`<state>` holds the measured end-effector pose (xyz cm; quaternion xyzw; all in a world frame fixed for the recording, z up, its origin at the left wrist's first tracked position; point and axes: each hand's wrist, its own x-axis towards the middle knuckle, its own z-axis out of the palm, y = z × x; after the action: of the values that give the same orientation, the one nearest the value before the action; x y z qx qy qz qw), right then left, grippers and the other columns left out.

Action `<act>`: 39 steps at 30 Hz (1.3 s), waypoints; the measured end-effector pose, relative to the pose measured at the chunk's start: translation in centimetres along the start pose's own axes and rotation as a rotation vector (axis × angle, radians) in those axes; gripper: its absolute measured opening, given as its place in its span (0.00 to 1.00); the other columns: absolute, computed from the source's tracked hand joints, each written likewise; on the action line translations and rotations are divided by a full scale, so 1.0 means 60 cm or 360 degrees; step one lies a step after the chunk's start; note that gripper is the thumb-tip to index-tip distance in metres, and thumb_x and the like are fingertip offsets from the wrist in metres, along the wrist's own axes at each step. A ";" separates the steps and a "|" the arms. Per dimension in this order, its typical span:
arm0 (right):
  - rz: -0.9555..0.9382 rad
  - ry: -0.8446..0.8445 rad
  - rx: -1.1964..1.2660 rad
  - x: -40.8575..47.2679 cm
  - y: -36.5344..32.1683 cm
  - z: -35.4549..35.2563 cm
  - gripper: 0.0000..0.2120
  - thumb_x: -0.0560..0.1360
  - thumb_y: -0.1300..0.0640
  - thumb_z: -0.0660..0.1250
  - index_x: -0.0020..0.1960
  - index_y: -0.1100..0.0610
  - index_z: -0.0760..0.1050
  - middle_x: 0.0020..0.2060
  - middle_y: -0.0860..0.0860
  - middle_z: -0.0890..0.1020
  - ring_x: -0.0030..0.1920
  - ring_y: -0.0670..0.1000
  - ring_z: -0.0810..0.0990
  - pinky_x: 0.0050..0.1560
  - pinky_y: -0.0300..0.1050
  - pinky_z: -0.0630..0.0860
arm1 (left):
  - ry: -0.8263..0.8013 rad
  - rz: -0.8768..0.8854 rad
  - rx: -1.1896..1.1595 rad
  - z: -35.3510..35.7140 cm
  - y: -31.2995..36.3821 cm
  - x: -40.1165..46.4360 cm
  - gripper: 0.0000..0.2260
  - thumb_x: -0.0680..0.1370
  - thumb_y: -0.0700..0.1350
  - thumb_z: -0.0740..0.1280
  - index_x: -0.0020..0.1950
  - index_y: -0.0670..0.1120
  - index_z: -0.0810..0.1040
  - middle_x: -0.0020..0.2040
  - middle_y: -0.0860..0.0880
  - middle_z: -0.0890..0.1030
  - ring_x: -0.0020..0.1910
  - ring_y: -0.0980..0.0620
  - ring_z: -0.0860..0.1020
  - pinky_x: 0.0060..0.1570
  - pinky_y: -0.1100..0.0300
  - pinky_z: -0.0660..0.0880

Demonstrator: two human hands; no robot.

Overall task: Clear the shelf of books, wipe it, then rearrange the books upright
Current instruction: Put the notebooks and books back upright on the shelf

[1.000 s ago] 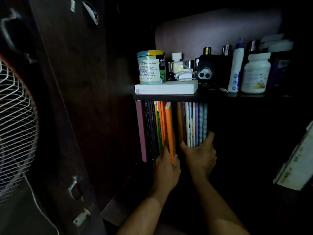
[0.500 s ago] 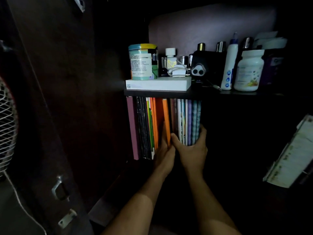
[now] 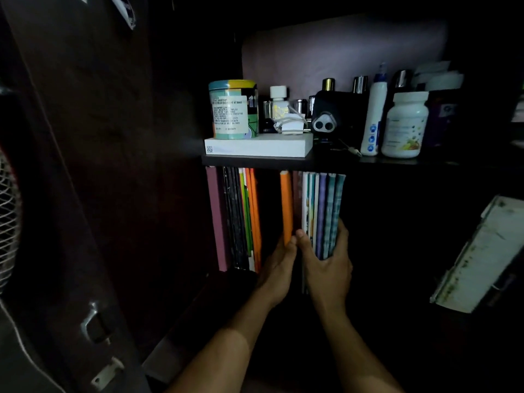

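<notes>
Right hand (image 3: 326, 265) clamps thin notebooks (image 3: 323, 211); left hand (image 3: 279, 265), fingers straight, presses orange book (image 3: 286, 205). Light, floppy, likely slippery; grip low, squeezing both sides.

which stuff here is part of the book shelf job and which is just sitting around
Part of the job:
- right book group, gripped by the right hand
- orange book, touched by the left hand
- left book group

Just lying about:
- tin
- white box
- white jar
- fan
</notes>
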<state>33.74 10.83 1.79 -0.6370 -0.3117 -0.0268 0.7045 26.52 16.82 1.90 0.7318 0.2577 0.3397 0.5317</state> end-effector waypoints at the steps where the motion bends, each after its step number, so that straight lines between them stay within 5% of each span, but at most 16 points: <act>1: 0.0009 -0.0051 0.0023 0.005 -0.001 -0.004 0.44 0.66 0.30 0.67 0.78 0.42 0.60 0.67 0.47 0.77 0.63 0.48 0.77 0.58 0.42 0.73 | 0.0030 -0.0001 0.0039 0.003 0.002 0.003 0.28 0.79 0.67 0.48 0.78 0.62 0.60 0.75 0.61 0.65 0.75 0.61 0.62 0.73 0.62 0.61; 6: 0.0087 -0.0266 0.0182 0.026 0.015 -0.013 0.46 0.63 0.32 0.73 0.77 0.44 0.63 0.63 0.43 0.78 0.62 0.44 0.79 0.53 0.32 0.75 | 0.0057 -0.0027 0.0073 0.010 0.012 0.012 0.31 0.79 0.64 0.45 0.82 0.58 0.52 0.79 0.58 0.58 0.75 0.62 0.56 0.70 0.65 0.55; 11: 0.0006 -0.0363 0.0040 0.053 0.032 -0.007 0.51 0.60 0.31 0.78 0.76 0.46 0.62 0.65 0.44 0.74 0.63 0.44 0.75 0.59 0.42 0.73 | 0.0210 0.0045 -0.0051 0.010 0.006 0.014 0.28 0.82 0.62 0.50 0.81 0.58 0.51 0.78 0.62 0.56 0.73 0.66 0.55 0.69 0.67 0.55; 16: 0.0070 -0.0391 0.0076 0.055 0.041 0.014 0.51 0.55 0.25 0.76 0.72 0.39 0.61 0.66 0.45 0.73 0.63 0.47 0.76 0.58 0.46 0.76 | 0.0247 -0.0043 -0.0312 0.002 0.004 0.020 0.32 0.80 0.68 0.55 0.82 0.60 0.51 0.78 0.62 0.55 0.75 0.62 0.57 0.73 0.58 0.57; 21: 0.0239 -0.0945 0.0217 0.078 0.061 -0.022 0.53 0.62 0.51 0.84 0.72 0.32 0.51 0.67 0.45 0.74 0.64 0.44 0.76 0.60 0.46 0.76 | 0.0204 -0.0154 -0.0372 -0.001 0.011 0.016 0.28 0.83 0.62 0.50 0.81 0.55 0.55 0.75 0.61 0.60 0.69 0.66 0.57 0.67 0.65 0.56; 25: 0.0252 -0.1127 0.0126 0.097 0.066 -0.054 0.57 0.61 0.54 0.85 0.75 0.33 0.50 0.67 0.41 0.73 0.65 0.41 0.75 0.66 0.49 0.75 | 0.0166 -0.0149 -0.0116 0.000 0.010 0.021 0.26 0.83 0.62 0.48 0.81 0.57 0.54 0.80 0.57 0.59 0.68 0.64 0.57 0.66 0.64 0.55; 28: 0.0193 -0.1061 -0.0019 0.098 0.065 -0.059 0.59 0.56 0.48 0.86 0.78 0.41 0.55 0.69 0.45 0.74 0.66 0.47 0.76 0.67 0.53 0.75 | 0.0218 -0.0104 -0.0084 0.000 0.002 0.022 0.26 0.83 0.63 0.48 0.81 0.58 0.56 0.79 0.59 0.61 0.68 0.65 0.58 0.66 0.66 0.57; 32: 0.0015 -0.0802 -0.0230 0.080 0.073 -0.038 0.58 0.53 0.37 0.85 0.76 0.44 0.62 0.68 0.42 0.74 0.66 0.45 0.74 0.66 0.46 0.74 | 0.0384 -0.0066 -0.0150 0.002 -0.001 0.026 0.25 0.84 0.60 0.49 0.80 0.56 0.59 0.73 0.63 0.63 0.69 0.65 0.60 0.59 0.79 0.59; 34: -0.0038 -0.0730 -0.0336 0.076 0.079 -0.033 0.57 0.52 0.30 0.81 0.75 0.44 0.64 0.69 0.44 0.74 0.67 0.46 0.74 0.66 0.47 0.74 | 0.0439 -0.0078 -0.0116 0.003 -0.007 0.022 0.26 0.84 0.61 0.49 0.80 0.54 0.61 0.78 0.57 0.63 0.75 0.59 0.61 0.67 0.67 0.57; 39: -0.0035 -0.0737 -0.0490 0.052 0.058 -0.053 0.55 0.59 0.35 0.81 0.78 0.49 0.60 0.73 0.48 0.72 0.71 0.48 0.72 0.68 0.46 0.72 | 0.0479 -0.0168 0.0105 0.002 -0.015 -0.020 0.30 0.82 0.65 0.53 0.78 0.50 0.66 0.75 0.50 0.70 0.74 0.49 0.69 0.69 0.57 0.66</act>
<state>39.08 9.69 0.24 -0.7222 -0.4636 0.0650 0.5091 25.85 16.14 0.77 0.6751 0.3836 0.4084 0.4799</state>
